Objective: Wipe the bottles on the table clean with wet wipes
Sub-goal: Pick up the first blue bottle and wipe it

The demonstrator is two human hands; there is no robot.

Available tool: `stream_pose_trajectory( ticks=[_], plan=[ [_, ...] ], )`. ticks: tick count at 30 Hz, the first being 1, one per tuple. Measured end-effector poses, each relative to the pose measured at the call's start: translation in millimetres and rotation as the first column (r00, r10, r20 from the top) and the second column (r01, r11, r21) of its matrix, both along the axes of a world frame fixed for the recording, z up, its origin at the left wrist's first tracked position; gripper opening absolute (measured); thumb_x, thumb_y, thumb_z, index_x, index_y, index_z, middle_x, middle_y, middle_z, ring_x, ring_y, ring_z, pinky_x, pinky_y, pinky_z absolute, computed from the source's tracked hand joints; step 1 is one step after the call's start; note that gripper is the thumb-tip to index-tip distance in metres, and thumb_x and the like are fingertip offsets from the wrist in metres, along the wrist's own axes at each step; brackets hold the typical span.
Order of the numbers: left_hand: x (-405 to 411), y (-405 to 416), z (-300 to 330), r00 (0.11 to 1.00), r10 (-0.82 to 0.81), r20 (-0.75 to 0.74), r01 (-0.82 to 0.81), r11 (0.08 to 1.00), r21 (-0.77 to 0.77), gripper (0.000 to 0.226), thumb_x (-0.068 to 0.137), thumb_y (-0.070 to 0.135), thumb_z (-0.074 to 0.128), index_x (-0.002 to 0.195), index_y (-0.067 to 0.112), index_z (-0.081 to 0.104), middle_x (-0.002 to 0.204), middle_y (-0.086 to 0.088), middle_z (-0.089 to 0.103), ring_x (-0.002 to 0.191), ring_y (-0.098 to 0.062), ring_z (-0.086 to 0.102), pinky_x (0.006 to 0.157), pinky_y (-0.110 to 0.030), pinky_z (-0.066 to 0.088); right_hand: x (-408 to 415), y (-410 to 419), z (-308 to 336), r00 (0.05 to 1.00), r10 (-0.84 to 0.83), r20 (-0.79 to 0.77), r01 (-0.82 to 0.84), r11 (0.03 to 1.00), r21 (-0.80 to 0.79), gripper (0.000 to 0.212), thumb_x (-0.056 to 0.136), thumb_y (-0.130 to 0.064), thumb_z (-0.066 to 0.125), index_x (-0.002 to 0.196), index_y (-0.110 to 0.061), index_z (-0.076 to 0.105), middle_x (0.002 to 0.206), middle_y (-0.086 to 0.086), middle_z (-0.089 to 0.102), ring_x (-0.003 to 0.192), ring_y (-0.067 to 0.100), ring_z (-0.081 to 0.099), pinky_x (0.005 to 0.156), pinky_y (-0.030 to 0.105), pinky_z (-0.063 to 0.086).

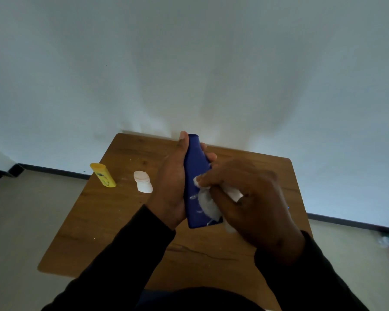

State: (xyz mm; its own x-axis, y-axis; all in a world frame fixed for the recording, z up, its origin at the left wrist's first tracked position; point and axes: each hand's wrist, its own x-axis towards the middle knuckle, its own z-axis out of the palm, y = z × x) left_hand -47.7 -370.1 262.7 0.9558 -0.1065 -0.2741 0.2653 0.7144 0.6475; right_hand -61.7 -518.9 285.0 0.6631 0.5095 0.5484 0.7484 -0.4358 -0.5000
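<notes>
Left hand (171, 182) wraps blue bottle (195, 176) above table (112, 221); right hand (249, 198) pinches wipe (206, 203) against it. Risk: wet bottle slipping from grip, dropping onto yellow bottle (102, 175)

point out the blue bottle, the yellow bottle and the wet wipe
blue bottle (195, 158): head view, on its upper body between the fingers of the left hand
yellow bottle (102, 175): head view, middle of its side, lying on the table
wet wipe (208, 204): head view, on the bunched part against the blue bottle

two bottles (103, 175) (143, 182) on table (112, 221), left | third bottle (195, 176) above centre
</notes>
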Motion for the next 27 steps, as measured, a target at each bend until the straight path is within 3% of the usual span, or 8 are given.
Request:
stream_pose_trajectory(
  ticks=[4,6,11,13,16,20,25,27],
  plan=[
    [0,5,2,0.999,0.035,-0.007,-0.035,0.999,0.028,0.046,0.097,0.056,0.046,0.100,0.012,0.056,0.082,-0.009,0.063,0.069,-0.021,0.060,0.066,-0.035,0.052,-5,-9,3,0.989,0.103,-0.102,-0.107,0.994,-0.039,0.011,0.085,-0.014,0.074,0.095,-0.019,0.075,0.098,-0.010,0.074,0.095,0.001,0.068,0.083,0.023,0.056],
    [1,3,2,0.998,0.065,-0.023,-0.063,0.996,0.066,0.046,0.097,0.056,0.046,0.100,0.011,0.056,0.081,-0.009,0.064,0.067,-0.021,0.060,0.066,-0.035,0.052,-10,1,3,0.983,0.173,-0.054,-0.177,0.980,-0.089,0.009,0.085,-0.014,0.071,0.092,-0.018,0.075,0.094,-0.008,0.075,0.090,0.004,0.069,0.081,0.022,0.056],
    [0,4,4,0.996,0.087,-0.016,-0.085,0.992,0.094,0.047,0.097,0.057,0.043,0.091,0.012,0.058,0.078,-0.007,0.063,0.065,-0.018,0.059,0.063,-0.032,0.054,6,-1,-3,0.999,-0.025,-0.025,0.025,1.000,-0.011,0.014,0.084,-0.010,0.076,0.096,-0.017,0.075,0.098,-0.005,0.075,0.093,0.003,0.067,0.083,0.023,0.056],
    [0,7,4,0.992,0.122,-0.027,-0.117,0.984,0.132,0.048,0.097,0.057,0.044,0.088,0.012,0.060,0.077,-0.007,0.063,0.065,-0.019,0.058,0.062,-0.032,0.051,-1,-5,-2,0.994,0.088,-0.072,-0.091,0.995,-0.046,0.013,0.084,-0.012,0.075,0.096,-0.017,0.076,0.097,-0.007,0.075,0.093,0.001,0.066,0.084,0.017,0.053],
    [2,5,3,0.989,0.144,-0.046,-0.135,0.979,0.153,0.046,0.097,0.056,0.046,0.092,0.012,0.059,0.077,-0.008,0.063,0.063,-0.019,0.059,0.065,-0.034,0.050,-5,7,-2,0.982,0.173,-0.071,-0.174,0.984,-0.022,0.012,0.087,-0.010,0.069,0.094,-0.016,0.076,0.095,-0.006,0.075,0.090,0.003,0.068,0.084,0.022,0.053],
    [0,5,5,0.994,0.108,-0.031,-0.104,0.989,0.106,0.048,0.095,0.058,0.046,0.087,0.013,0.060,0.077,-0.006,0.063,0.065,-0.018,0.058,0.065,-0.034,0.052,8,2,-9,0.995,-0.060,-0.074,0.066,0.994,0.082,0.014,0.085,-0.005,0.076,0.094,-0.016,0.076,0.096,-0.006,0.076,0.092,0.003,0.070,0.078,0.033,0.059],
    [3,13,2,0.992,0.124,-0.032,-0.121,0.988,0.097,0.048,0.096,0.058,0.046,0.096,0.012,0.057,0.081,-0.008,0.065,0.067,-0.020,0.061,0.063,-0.033,0.054,-1,-3,-5,0.965,0.198,-0.172,-0.191,0.980,0.055,0.014,0.085,-0.010,0.076,0.096,-0.018,0.076,0.099,-0.010,0.075,0.093,0.002,0.070,0.082,0.023,0.057],
    [4,9,3,0.995,0.097,-0.039,-0.095,0.994,0.056,0.047,0.097,0.057,0.045,0.098,0.011,0.056,0.080,-0.008,0.064,0.066,-0.019,0.062,0.063,-0.031,0.055,6,1,-8,0.975,0.118,-0.190,-0.099,0.990,0.105,0.015,0.087,-0.009,0.072,0.095,-0.021,0.075,0.097,-0.013,0.074,0.091,0.000,0.069,0.079,0.027,0.057]
  ],
)
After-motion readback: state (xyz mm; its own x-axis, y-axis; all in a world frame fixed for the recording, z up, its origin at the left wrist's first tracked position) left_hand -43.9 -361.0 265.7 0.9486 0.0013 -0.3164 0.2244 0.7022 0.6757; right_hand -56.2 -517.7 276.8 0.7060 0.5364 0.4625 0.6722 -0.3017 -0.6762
